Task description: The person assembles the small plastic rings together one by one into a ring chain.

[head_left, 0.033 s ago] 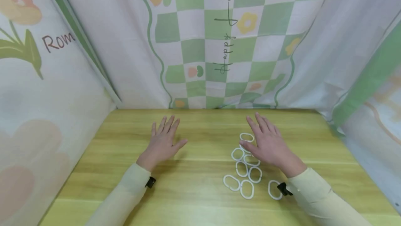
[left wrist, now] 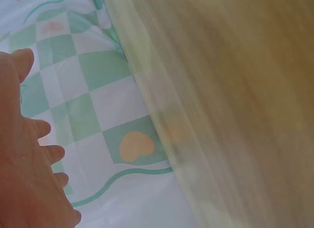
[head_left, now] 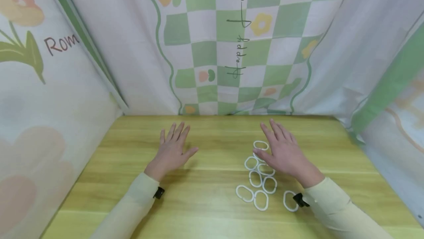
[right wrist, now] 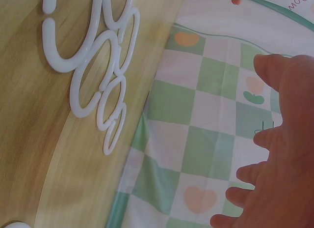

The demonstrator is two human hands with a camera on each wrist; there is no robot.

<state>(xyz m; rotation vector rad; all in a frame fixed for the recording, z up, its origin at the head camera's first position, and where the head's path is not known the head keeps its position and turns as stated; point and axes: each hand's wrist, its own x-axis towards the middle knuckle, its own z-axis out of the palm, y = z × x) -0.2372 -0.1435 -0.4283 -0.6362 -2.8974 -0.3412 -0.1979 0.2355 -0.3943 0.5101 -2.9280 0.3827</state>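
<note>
My left hand is held over the left part of the table with its fingers straight and spread, holding nothing. On the other side my right hand is likewise spread flat, and nothing is in it. Below and left of the right hand lies a loose group of several white oval rings, some touching or overlapping; the thumb covers part of them. A separate white ring lies near the right wrist, partly hidden by a black wrist strap piece. In the right wrist view, one ring shows a small gap in its loop.
The wood-grain table reaches back to a green and white checked curtain. A printed white cloth walls the left side, and another cloth with a green band stands on the right.
</note>
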